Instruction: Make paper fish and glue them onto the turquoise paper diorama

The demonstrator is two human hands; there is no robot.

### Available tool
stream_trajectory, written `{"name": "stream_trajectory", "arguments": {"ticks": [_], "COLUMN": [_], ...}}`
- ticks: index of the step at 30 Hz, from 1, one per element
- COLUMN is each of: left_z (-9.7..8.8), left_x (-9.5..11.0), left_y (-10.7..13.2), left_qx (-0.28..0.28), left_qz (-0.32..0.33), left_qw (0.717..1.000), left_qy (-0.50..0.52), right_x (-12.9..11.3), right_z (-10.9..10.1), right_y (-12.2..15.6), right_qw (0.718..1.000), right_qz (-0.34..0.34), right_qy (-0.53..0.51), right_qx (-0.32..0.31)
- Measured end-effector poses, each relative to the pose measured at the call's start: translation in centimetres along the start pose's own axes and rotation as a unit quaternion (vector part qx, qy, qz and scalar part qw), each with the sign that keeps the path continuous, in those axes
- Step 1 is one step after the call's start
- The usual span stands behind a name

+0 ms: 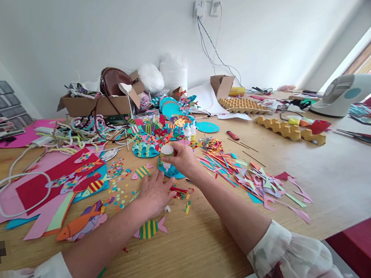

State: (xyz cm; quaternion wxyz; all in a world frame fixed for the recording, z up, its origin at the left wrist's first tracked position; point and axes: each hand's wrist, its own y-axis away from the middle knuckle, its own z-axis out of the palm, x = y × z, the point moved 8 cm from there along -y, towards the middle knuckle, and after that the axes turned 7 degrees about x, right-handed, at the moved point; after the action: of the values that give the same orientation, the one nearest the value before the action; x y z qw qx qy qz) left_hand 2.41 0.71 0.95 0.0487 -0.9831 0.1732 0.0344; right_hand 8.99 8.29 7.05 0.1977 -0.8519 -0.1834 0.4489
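My right hand (183, 159) grips a short paper tube (166, 150) with a pale inside and a greenish side, its open end facing up. Under the tube lies a blue scalloped paper disc (175, 173); whether the two touch I cannot tell. My left hand (154, 193) is low over the table with its fingers stretched out, close to the disc and some red paper scraps (180, 190). Beside it, a yellow-and-red striped paper fish (141, 172) lies flat. Nearer to me is a green-and-yellow striped paper fish (148, 229) with pink fins.
Decorated paper fish pieces (157, 131) and white glue bottles (190, 129) stand behind my hands. Paper offcuts (261, 181) lie on the right, coloured sheets (42, 188) on the left. Farther off are a cardboard box (96, 105), egg cartons (289, 130) and scissors (364, 135).
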Motion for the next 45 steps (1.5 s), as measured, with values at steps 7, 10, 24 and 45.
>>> {"name": "stream_trajectory", "arguments": {"ticks": [7,10,24,45], "left_z": [0.2,0.0,-0.9,-0.6], "left_x": [-0.1,-0.1,0.1,0.0], "left_y": [0.0,0.0,0.3,0.2], "left_qx": [0.001,0.009,-0.005,0.004], "left_qz": [-0.003,0.000,-0.006,-0.003], "left_qw": [1.000,1.000,1.000,1.000], "left_qy": [0.001,0.004,0.022,0.006], "right_x": [-0.1,-0.1,0.4,0.5], "right_z": [-0.3,-0.3,0.1,0.2], "right_y": [0.2,0.3,0.2,0.1], "right_qw": [1.000,1.000,0.999,0.999], "right_qz": [0.003,0.000,-0.011,-0.018], "right_qy": [0.022,0.029,0.035,0.026], "right_qx": [-0.006,-0.005,-0.004,0.006]}}
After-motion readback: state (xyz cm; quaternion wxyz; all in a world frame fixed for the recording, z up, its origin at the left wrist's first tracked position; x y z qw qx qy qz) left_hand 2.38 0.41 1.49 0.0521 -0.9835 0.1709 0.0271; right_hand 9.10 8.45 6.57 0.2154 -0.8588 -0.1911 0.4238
